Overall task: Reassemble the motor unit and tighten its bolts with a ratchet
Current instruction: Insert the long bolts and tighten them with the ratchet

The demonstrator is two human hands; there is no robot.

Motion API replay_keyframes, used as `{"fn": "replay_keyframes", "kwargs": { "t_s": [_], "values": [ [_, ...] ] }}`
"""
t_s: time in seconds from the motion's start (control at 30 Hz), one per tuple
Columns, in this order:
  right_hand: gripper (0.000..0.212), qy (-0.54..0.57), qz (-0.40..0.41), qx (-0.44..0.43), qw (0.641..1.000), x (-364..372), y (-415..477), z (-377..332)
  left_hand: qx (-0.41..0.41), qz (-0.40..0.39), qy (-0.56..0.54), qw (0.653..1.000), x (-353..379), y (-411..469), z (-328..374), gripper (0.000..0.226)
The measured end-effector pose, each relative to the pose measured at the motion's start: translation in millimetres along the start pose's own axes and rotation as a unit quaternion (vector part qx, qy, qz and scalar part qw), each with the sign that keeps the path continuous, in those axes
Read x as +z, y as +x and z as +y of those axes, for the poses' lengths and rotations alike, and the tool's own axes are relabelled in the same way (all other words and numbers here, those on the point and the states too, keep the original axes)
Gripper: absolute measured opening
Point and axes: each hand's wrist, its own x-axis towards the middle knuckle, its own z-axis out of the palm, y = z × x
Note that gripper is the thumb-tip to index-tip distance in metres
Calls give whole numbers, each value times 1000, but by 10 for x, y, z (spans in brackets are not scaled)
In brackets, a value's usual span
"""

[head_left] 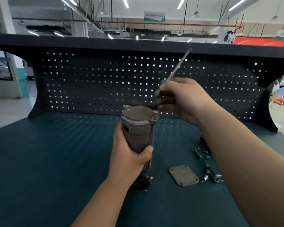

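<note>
Teal workshop desk (56, 161), pegboard behind. Left hand (129, 154) grips the motor unit (138, 126) round its middle, upright, base down on the desk. Right hand (182, 97) pinches a long bolt (177, 69), slanted up-right, just above and right of the unit's top flange. Judged next: bring the bolt parallel to the unit's upright axis and into a flange hole.

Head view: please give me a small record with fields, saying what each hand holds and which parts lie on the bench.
left hand: grips the motor unit around its body, roughly upright
right hand: pinches a long bolt, raised above the motor unit, tip pointing up and right
cover plate: flat on the bench mat, right of the motor unit
ratchet: on the mat, right of the cover plate
small screws: loose beside the ratchet
</note>
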Motion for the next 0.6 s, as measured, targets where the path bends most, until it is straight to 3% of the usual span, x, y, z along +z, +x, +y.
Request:
{"fn": "replay_keyframes", "kwargs": {
  "t_s": [0.2, 0.6],
  "values": [
    [8, -307, -11, -52, 950, 471, 145, -121, -7, -2, 6, 1000, 0, -5, 18, 111],
    [11, -439, -25, -83, 894, 637, 276, -142, 6, 15, 25, 1000, 17, -16, 6, 106]
  ]
}}
